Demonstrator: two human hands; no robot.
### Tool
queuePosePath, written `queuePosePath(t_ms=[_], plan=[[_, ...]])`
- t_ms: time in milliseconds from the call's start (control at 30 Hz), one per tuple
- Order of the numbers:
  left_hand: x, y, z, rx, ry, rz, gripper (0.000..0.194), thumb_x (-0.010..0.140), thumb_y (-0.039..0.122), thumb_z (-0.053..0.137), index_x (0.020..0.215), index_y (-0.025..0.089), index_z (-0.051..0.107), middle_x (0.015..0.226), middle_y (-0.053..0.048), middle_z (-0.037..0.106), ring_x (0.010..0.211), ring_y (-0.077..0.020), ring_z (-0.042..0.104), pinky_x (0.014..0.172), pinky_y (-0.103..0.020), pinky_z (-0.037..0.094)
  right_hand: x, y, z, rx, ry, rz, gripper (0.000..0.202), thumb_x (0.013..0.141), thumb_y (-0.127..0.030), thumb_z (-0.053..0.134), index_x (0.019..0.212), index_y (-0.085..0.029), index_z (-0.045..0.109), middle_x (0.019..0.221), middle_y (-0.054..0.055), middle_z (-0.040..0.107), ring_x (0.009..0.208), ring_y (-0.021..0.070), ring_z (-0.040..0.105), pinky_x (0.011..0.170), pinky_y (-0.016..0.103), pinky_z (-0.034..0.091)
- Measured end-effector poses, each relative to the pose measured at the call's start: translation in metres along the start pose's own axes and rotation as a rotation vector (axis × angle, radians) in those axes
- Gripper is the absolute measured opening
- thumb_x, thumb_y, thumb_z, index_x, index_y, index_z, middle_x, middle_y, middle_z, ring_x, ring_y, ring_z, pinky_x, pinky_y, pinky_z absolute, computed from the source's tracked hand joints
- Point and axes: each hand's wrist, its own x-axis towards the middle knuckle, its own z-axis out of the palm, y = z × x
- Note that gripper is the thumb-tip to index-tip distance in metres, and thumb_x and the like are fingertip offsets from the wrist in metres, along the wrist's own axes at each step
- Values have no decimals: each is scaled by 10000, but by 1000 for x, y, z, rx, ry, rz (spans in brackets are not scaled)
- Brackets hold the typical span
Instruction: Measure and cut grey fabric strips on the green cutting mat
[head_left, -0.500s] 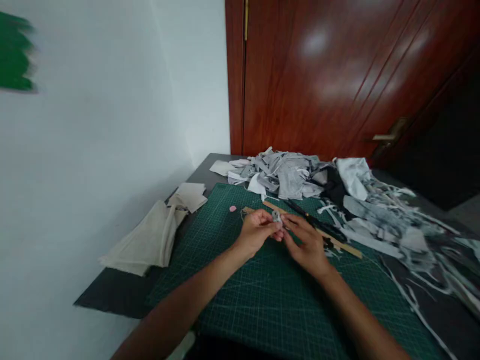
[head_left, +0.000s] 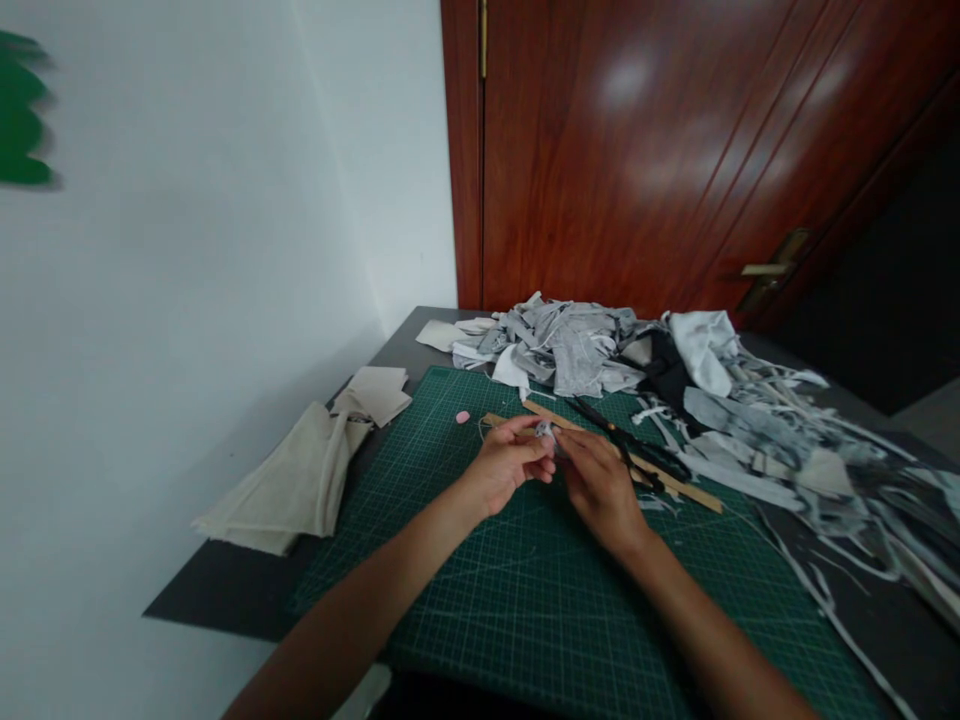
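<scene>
A small grey-and-white piece of fabric [head_left: 546,432] is pinched between my two hands above the green cutting mat [head_left: 525,590]. My left hand [head_left: 510,462] grips it from the left, thumb and fingers closed. From the right, my right hand [head_left: 600,488] holds its other side, with the back of the hand toward me and some fingertips hidden. Just beyond the hands lie a wooden ruler [head_left: 694,493] and black scissors [head_left: 645,447], partly covered by the right hand. A small pink oval piece [head_left: 463,417] rests on the mat to the left.
Grey and white fabric scraps [head_left: 577,345] are heaped at the back, spreading into strips and cloths [head_left: 780,460] on the right. Folded cream cloth [head_left: 285,480] hangs over the table's left edge by the white wall [head_left: 187,300]. A brown door [head_left: 600,150] stands behind.
Both hands have shifted slightly left with the fabric piece. My right hand has turned, its fingers drawn closer together over the piece. The view has moved a little.
</scene>
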Motion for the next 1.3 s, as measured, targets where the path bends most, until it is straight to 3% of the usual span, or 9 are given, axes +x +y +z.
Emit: queuePosePath(t_ms=[167, 300, 367, 467, 633, 833, 1000, 1133, 1300], plan=[[4, -1, -11, 291, -29, 35, 540, 745, 347, 866, 1193, 167, 625, 747, 5, 677, 576, -142, 637, 537, -270, 518, 3, -9, 6, 104, 57, 157, 430, 937, -79, 548, 1282, -238, 748, 1160, 122, 792, 1069, 306, 736, 937, 507, 598], [7, 9, -21, 884, -40, 409, 418, 690, 296, 908, 1065, 199, 751, 942, -44, 707, 856, -202, 668, 748, -322, 538, 7, -17, 11, 324, 44, 422, 342, 913, -142, 608, 1163, -267, 804, 1118, 73, 821, 1032, 297, 763, 937, 470, 598], [7, 14, -23, 1000, -80, 531, 321, 728, 257, 880, 1029, 210, 779, 1003, -53, 716, 947, -214, 657, 816, -324, 517, 9, -20, 10, 420, 13, 515, 289, 904, -196, 644, 1119, -273, 821, 1112, 59, 828, 1039, 306, 764, 954, 474, 585], [8, 14, -22, 975, -111, 540, 151, 812, 248, 805, 949, 190, 779, 917, -47, 722, 850, -188, 651, 747, -297, 492, 14, -22, 6, 548, -41, 623, 234, 900, -293, 691, 1084, -255, 831, 1066, 55, 838, 1003, 315, 769, 939, 473, 582], [8, 2, -17, 880, -44, 574, 121, 805, 266, 792, 820, 178, 710, 829, -29, 682, 755, -165, 617, 678, -276, 472, 20, -25, -1, 597, -101, 638, 234, 925, -334, 668, 1065, -236, 828, 1016, 50, 841, 931, 301, 770, 903, 454, 583], [9, -8, -13, 571, 67, 451, 231, 796, 363, 785, 804, 175, 650, 813, -28, 673, 712, -152, 622, 642, -265, 501, 13, -26, 6, 533, 36, 655, 382, 864, -368, 772, 1220, -234, 741, 1155, 87, 802, 1034, 301, 744, 922, 452, 588], [10, -12, -9, 313, 83, 326, 369, 778, 496, 808, 801, 168, 641, 745, -6, 639, 594, -116, 553, 505, -228, 450, 12, -26, 9, 538, 94, 659, 241, 867, -340, 765, 1083, -232, 773, 1015, 67, 821, 926, 273, 757, 875, 432, 598], [9, -15, -5, 275, 84, 342, 407, 727, 496, 862, 796, 158, 647, 772, -15, 654, 612, -106, 562, 528, -227, 464, 13, -26, 10, 568, 154, 688, 207, 872, -374, 758, 1013, -223, 766, 907, 58, 812, 825, 257, 748, 801, 416, 607], [8, -16, -4, 332, 140, 399, 403, 725, 501, 861, 789, 171, 640, 792, -18, 660, 646, -119, 582, 541, -228, 471, 13, -29, 15, 669, 221, 673, 370, 897, -421, 743, 1216, -259, 649, 1032, 69, 785, 902, 255, 752, 782, 398, 625]])
